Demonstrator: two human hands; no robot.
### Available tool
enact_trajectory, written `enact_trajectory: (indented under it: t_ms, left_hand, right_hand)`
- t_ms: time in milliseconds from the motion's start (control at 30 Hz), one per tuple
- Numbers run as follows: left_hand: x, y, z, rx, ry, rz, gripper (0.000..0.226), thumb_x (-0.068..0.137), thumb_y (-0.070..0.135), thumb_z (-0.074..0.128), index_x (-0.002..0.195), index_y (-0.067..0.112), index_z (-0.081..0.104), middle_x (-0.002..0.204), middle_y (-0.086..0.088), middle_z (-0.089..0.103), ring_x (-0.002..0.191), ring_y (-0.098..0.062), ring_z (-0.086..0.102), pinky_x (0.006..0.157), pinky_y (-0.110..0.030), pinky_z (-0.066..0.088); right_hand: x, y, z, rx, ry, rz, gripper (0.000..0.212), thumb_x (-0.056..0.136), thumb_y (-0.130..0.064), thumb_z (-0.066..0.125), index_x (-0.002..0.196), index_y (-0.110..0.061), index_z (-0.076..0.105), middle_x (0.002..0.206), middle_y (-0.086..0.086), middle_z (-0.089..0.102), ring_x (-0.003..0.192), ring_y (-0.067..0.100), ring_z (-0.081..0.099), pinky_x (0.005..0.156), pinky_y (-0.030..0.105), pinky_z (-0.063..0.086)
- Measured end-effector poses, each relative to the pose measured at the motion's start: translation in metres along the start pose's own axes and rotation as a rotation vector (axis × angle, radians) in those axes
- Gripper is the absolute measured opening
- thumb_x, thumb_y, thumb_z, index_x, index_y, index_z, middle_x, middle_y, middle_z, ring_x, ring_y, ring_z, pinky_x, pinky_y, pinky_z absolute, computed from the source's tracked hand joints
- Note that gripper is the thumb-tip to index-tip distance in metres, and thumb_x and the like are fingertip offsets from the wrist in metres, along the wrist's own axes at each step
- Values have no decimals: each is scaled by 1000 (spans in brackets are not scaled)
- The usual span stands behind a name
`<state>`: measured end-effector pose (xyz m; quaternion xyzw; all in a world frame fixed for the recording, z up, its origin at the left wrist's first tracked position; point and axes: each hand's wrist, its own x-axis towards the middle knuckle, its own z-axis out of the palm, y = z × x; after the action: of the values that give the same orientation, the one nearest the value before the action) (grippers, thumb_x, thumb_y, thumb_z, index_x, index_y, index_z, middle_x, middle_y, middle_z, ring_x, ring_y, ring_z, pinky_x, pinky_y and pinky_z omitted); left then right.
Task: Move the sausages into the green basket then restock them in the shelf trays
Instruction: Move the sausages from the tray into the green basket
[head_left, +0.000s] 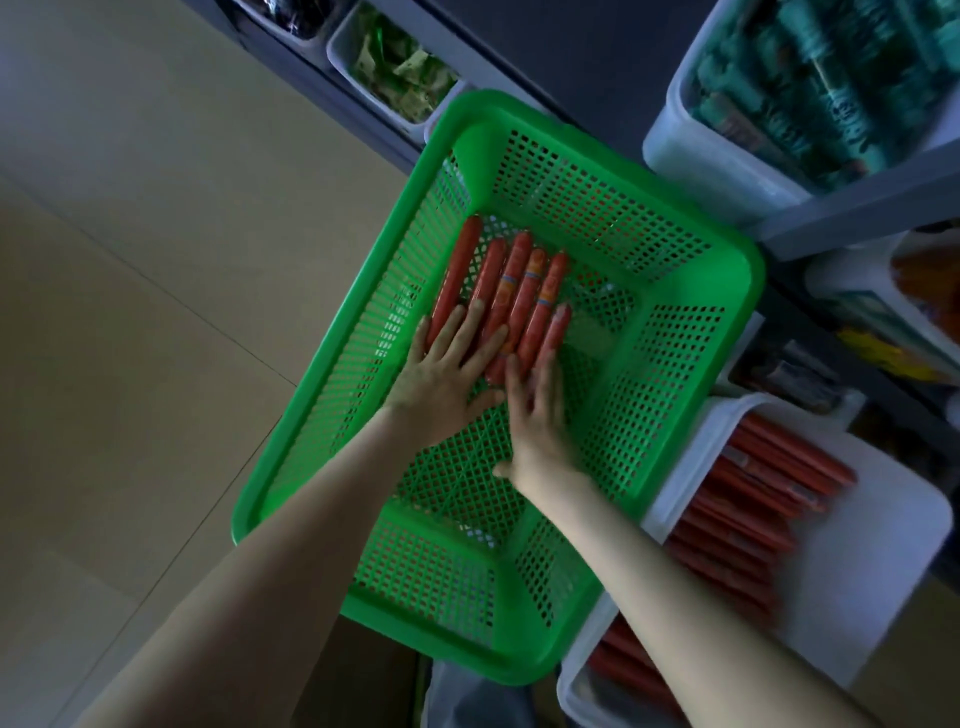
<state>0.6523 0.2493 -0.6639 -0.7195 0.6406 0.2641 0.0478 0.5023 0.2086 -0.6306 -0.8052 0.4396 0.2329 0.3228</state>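
Head view, only one available:

- green basket sits tilted across the frame, just in front of the shelf; can't tell what it rests on
- sausages lie on the basket floor towards its far end, about six, side by side and roughly parallel, red skins, some with orange labels
- left hand is inside the basket, flat, fingers straight and spread, lying on the near ends of the left-most sausages; nothing gripped
- right hand is just beside it, also flat with fingers straight, fingertips on the near ends of the right-most sausages; slightly blurred, no grip visible
- the two hands touch or nearly touch at the thumb side
- white tray to the right of the basket holds a stack of more red sticks; its corner is just beside the basket rim
- lower tray under the basket's near corner, also with red sticks in it
- top left: bin of green packets
- top right: bin of teal packs
- beige tiled floor on the left
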Motion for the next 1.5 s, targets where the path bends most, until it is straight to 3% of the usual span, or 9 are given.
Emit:
enact_trajectory:
  t_ms: [133,300,467,567,700,833,1000,1167,1500]
  left_hand:
    - [-9,-9,2,89,-15,18,79,91,57,36,147,28,-11,152,-7,-22,144,-24,-10,117,-48,1]
    - [-11,13,-17,-153,-36,-157,65,101,45,25,150,22,-12,156,-12,-22,145,-27,-18,118,-46,-5]
    - [-27,82,-42,-349,112,-51,71,89,55,4,151,21,0,159,-11,-10,142,-16,-19,116,-38,-12]
    - [-41,141,-43,-374,70,43,69,91,56,6,152,23,1,158,-13,-11,145,-24,-12,118,-43,-4]
    - [-51,194,-29,-381,154,152,58,97,34,22,150,10,22,156,-20,14,144,-35,14,115,-53,17]
    - [-52,202,-31,-471,210,19,64,100,43,16,150,3,16,157,-20,10,146,-31,8,118,-46,7]
    - [-50,213,-30,-361,244,81,63,96,34,33,150,5,18,156,-22,15,145,-35,14,117,-47,13]
    - [-43,216,-23,-351,212,-66,62,92,27,28,152,17,15,156,-23,14,143,-39,18,115,-50,20]
    - [-50,219,-23,-334,175,-142,71,91,37,42,149,3,22,155,-26,15,141,-41,24,114,-49,23]
  right_hand:
    - [12,6,1,-42,112,-65,87,91,11,42,146,-11,-21,141,2,-40,131,14,-32,116,29,8]
    - [29,13,-34,121,218,-56,82,91,-8,59,148,1,1,157,17,-10,146,25,-3,109,15,-5]
    - [-28,23,-76,100,453,-203,66,90,-2,53,148,-4,23,156,15,18,142,28,24,114,32,23]
    - [-80,62,-82,103,711,-189,43,88,-2,43,132,1,46,131,19,50,124,29,46,107,34,34]
    - [-108,103,-74,35,808,-279,27,93,-6,44,116,5,51,117,23,57,116,28,48,103,35,38]
    - [-108,125,-78,85,898,-135,24,91,-6,54,111,6,56,111,21,57,108,29,50,97,38,43]
    - [-104,163,-64,-41,561,272,53,92,-28,53,137,-2,40,133,19,45,123,36,44,102,46,35]
    - [-96,168,-83,-127,379,298,59,85,-38,64,133,-12,42,127,14,42,119,34,38,93,44,30]
    - [-109,178,-71,9,61,131,54,79,-37,71,124,-14,50,121,9,52,118,29,44,101,38,36]
